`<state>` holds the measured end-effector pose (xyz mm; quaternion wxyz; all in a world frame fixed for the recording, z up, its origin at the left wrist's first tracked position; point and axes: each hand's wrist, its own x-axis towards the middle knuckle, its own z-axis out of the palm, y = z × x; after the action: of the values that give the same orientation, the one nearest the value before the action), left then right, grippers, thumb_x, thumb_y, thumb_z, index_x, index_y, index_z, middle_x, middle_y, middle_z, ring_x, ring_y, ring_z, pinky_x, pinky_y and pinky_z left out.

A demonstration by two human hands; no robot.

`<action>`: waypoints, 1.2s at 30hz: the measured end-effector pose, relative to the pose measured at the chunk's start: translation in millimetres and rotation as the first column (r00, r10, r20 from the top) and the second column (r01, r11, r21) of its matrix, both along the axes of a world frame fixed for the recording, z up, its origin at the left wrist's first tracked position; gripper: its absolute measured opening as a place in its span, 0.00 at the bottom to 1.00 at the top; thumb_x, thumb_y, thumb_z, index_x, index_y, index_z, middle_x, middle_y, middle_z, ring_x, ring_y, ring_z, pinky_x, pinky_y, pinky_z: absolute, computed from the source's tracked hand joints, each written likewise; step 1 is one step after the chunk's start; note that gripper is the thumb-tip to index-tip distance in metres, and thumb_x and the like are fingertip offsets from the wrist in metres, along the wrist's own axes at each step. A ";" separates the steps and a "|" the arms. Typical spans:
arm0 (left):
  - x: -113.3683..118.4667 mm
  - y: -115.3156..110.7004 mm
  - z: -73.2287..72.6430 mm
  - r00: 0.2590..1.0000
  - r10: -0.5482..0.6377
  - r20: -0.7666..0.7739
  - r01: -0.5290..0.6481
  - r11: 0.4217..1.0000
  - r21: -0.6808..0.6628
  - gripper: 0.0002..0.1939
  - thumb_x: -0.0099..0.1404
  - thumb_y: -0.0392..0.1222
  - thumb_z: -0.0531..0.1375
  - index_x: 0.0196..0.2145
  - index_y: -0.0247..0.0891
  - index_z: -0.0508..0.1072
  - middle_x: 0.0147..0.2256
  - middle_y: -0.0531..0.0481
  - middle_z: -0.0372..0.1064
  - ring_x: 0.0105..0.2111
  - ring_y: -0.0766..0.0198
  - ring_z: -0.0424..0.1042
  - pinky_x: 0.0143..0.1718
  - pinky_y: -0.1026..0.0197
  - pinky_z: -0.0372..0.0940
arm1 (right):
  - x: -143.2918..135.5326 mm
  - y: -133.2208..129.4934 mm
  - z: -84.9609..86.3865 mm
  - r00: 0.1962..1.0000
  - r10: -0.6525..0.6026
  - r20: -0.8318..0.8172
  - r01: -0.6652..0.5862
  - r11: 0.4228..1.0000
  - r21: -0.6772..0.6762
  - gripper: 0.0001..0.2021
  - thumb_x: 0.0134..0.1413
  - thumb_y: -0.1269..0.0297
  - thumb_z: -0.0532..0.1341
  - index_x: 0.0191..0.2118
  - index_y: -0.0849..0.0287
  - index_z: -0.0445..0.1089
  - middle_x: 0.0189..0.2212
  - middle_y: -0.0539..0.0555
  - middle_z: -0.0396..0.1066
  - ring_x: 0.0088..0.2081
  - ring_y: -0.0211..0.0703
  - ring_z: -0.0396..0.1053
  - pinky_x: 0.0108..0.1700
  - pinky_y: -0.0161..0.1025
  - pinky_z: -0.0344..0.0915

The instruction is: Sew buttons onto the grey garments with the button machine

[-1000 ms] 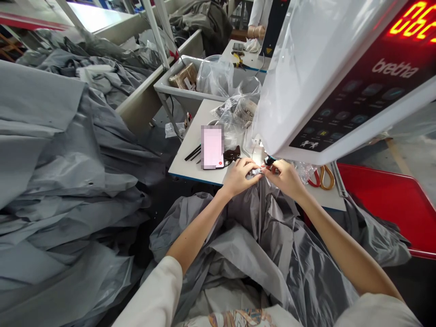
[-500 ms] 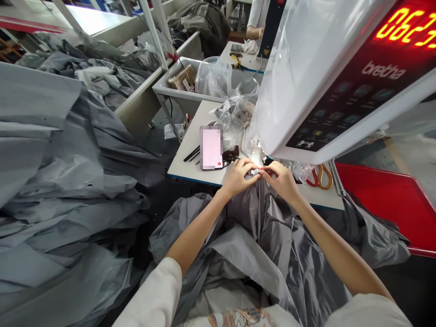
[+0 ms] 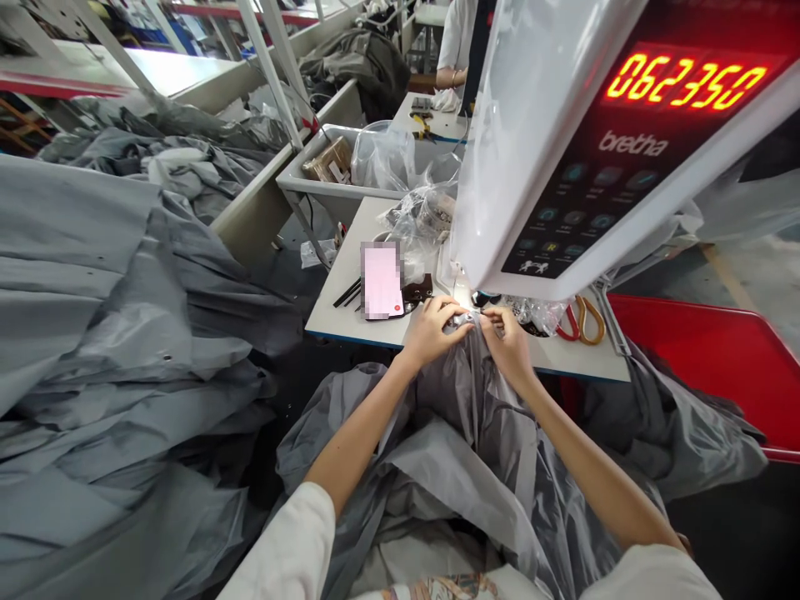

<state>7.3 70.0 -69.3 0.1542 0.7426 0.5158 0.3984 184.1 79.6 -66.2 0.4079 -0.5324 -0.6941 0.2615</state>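
Grey fabric [image 3: 459,392] hangs from the table edge down over my lap. My left hand [image 3: 432,332] pinches its upper edge, right under the lit working point of a white machine [image 3: 525,150] marked "bretha". Close beside it, my right hand [image 3: 507,343] also has its fingers closed on the fabric. A small shiny spot shows between the two hands, too small to name. On the machine's dark panel, red digits read 062350. The part of the machine just beyond my fingertips is mostly hidden.
A phone [image 3: 382,283] lies on the table [image 3: 331,310], with thin black sticks [image 3: 347,292] beside it. Scissors [image 3: 588,321] and clear plastic bags [image 3: 431,208] are there too. Grey fabric piles [image 3: 112,350] fill the left. A red surface [image 3: 706,358] stands right. Another person's arm [image 3: 451,77] shows behind.
My right hand has drawn slightly back and down along the fabric, its fingers more curled. My left hand stays at the edge. The view has shifted, showing more of the panel.
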 end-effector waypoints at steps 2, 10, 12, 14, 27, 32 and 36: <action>0.2 -0.3 0.3 1.000 0.001 0.000 -0.001 1.000 -0.004 0.12 0.63 0.45 0.62 0.43 0.40 0.73 0.46 0.48 0.66 0.48 0.59 0.64 0.52 0.57 0.59 | -3.2 -0.9 -4.6 0.999 -0.030 0.036 0.031 0.999 -0.037 0.13 0.59 0.52 0.55 0.37 0.57 0.67 0.34 0.54 0.72 0.37 0.47 0.69 0.41 0.41 0.62; -0.5 0.7 1.5 1.000 -0.004 0.013 0.005 1.000 -0.031 0.11 0.63 0.45 0.62 0.43 0.40 0.73 0.46 0.48 0.66 0.48 0.60 0.64 0.53 0.57 0.59 | -5.1 3.2 -3.1 0.996 -0.060 0.062 0.063 0.997 -0.049 0.15 0.58 0.50 0.55 0.31 0.56 0.64 0.29 0.52 0.70 0.34 0.46 0.68 0.38 0.40 0.59; -2.4 2.1 0.2 0.999 -0.024 0.020 0.025 0.999 -0.044 0.12 0.64 0.47 0.61 0.44 0.41 0.73 0.46 0.48 0.65 0.48 0.60 0.64 0.53 0.57 0.59 | -4.3 5.0 -5.2 0.999 -0.045 0.014 0.046 0.999 -0.030 0.13 0.58 0.51 0.55 0.32 0.57 0.64 0.30 0.52 0.70 0.35 0.46 0.68 0.39 0.39 0.59; -4.5 3.2 -1.2 0.998 -0.049 0.030 0.051 0.997 -0.056 0.13 0.64 0.48 0.61 0.45 0.41 0.73 0.47 0.48 0.65 0.48 0.60 0.64 0.53 0.57 0.59 | -3.9 6.2 -8.0 0.999 -0.029 -0.029 0.029 1.000 -0.006 0.12 0.59 0.53 0.55 0.34 0.57 0.63 0.31 0.52 0.70 0.36 0.45 0.68 0.40 0.39 0.60; -6.2 3.2 -1.6 0.996 -0.078 0.045 0.081 0.995 -0.058 0.13 0.64 0.46 0.61 0.45 0.41 0.72 0.47 0.47 0.64 0.49 0.60 0.64 0.54 0.57 0.59 | -7.8 5.1 -14.9 0.998 -0.061 -0.031 0.062 0.998 0.030 0.10 0.61 0.56 0.53 0.35 0.56 0.64 0.32 0.52 0.71 0.36 0.45 0.69 0.39 0.39 0.60; -5.5 3.3 -2.2 0.996 -0.067 0.059 0.071 0.995 -0.063 0.13 0.63 0.45 0.61 0.45 0.41 0.72 0.47 0.47 0.64 0.49 0.60 0.65 0.54 0.57 0.60 | -7.7 4.2 -13.4 0.997 -0.070 -0.025 0.070 0.998 0.002 0.11 0.61 0.55 0.53 0.35 0.56 0.65 0.32 0.53 0.72 0.37 0.46 0.69 0.40 0.39 0.60; -5.5 4.2 -3.7 0.998 -0.058 0.040 0.061 0.996 -0.071 0.12 0.63 0.44 0.62 0.44 0.41 0.72 0.47 0.47 0.64 0.49 0.61 0.64 0.54 0.58 0.60 | -7.3 3.2 -11.8 0.998 -0.064 -0.019 0.064 0.998 -0.027 0.13 0.61 0.53 0.52 0.36 0.56 0.65 0.33 0.54 0.72 0.38 0.47 0.69 0.40 0.40 0.60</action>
<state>1.8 74.3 -73.0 0.2024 0.7439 0.5045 0.3887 176.8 82.8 -77.9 0.4159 -0.5571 -0.6691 0.2627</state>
